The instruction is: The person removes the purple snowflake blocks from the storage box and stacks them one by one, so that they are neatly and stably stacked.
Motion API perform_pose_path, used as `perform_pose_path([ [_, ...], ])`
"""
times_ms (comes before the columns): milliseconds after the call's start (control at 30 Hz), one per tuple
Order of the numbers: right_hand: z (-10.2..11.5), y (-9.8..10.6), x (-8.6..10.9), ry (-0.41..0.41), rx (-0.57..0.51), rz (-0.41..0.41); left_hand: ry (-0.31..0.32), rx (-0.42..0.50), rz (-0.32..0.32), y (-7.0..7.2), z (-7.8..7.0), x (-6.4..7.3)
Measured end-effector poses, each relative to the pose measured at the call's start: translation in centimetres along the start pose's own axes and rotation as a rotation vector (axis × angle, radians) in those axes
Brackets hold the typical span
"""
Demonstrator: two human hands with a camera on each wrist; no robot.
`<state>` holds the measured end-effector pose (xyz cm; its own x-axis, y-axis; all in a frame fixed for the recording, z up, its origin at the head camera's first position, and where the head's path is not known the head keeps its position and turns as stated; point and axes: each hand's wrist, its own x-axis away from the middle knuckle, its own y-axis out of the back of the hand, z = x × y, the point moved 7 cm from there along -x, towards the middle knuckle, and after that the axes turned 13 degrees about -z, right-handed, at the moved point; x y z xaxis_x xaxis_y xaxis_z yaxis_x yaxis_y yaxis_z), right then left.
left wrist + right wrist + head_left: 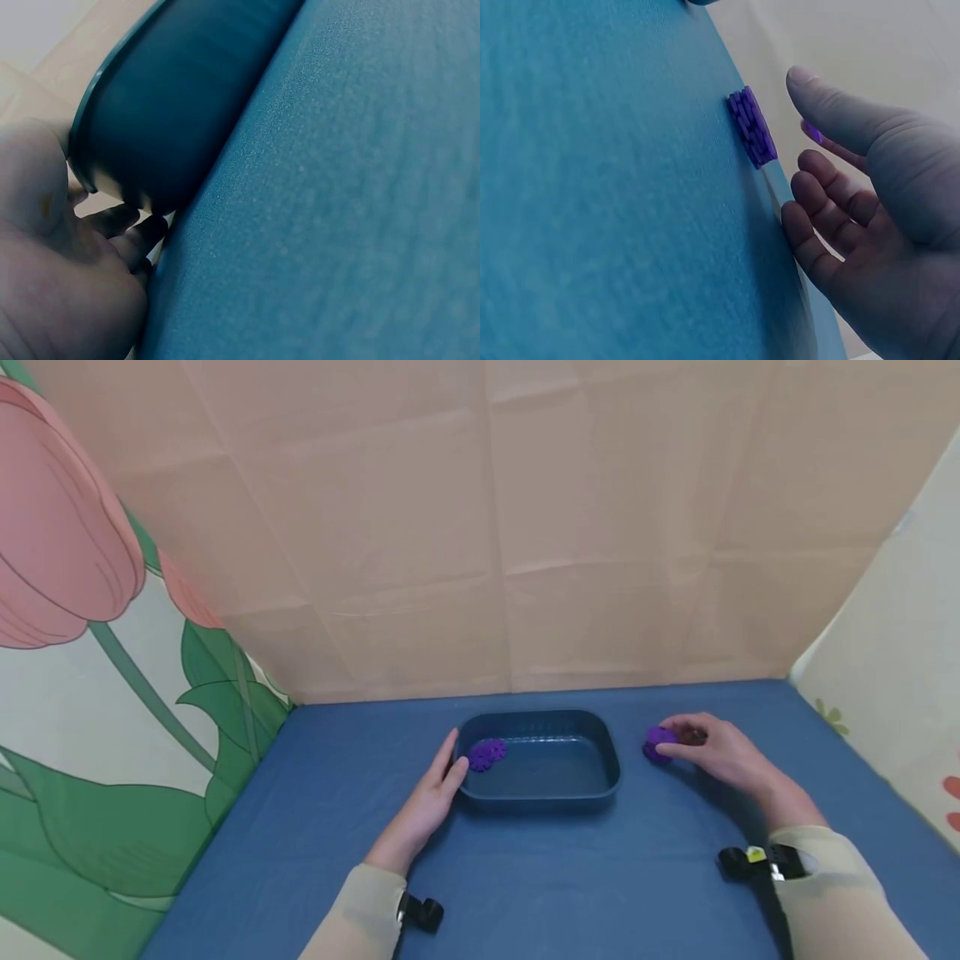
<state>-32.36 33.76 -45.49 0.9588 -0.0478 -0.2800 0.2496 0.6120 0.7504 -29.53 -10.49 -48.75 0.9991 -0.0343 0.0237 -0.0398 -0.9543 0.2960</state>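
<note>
A blue rectangular tray (540, 799) stands on the table in the head view, with a few purple notched, flower-shaped discs (487, 753) at its left end. My left hand (431, 793) holds the tray's left side, thumb at the rim; in the left wrist view its fingers (135, 232) reach along the outer wall. To the right of the tray, my right hand (716, 752) pinches a purple disc (662, 737) between thumb and index finger. A small stack of purple discs (752, 129) lies on the table just beyond the fingertips in the right wrist view.
Blue cloth (540, 877) covers the table. A beige sheet (495, 527) hangs along its back edge. Flower-printed wall coverings (142, 710) border the left and right sides. Each wrist carries a small black camera (423, 912).
</note>
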Motion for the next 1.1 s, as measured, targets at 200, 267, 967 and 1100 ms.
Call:
perform_pose_path([
  [200, -0.3, -0.3, 0.2, 0.009, 0.009, 0.039, -0.002, -0.008, 0.000, 0.0, -0.1, 0.1],
  [267, -0.4, -0.4, 0.3, 0.006, 0.010, 0.051, -0.002, -0.010, 0.000, 0.1, -0.1, 0.1],
  [967, -0.8, -1.3, 0.4, 0.017, 0.017, 0.082, -0.003, -0.006, 0.004, 0.2, 0.0, 0.1],
  [1100, -0.9, -1.3, 0.4, 0.015, 0.018, 0.081, -0.003, -0.007, 0.004, 0.2, 0.0, 0.1],
])
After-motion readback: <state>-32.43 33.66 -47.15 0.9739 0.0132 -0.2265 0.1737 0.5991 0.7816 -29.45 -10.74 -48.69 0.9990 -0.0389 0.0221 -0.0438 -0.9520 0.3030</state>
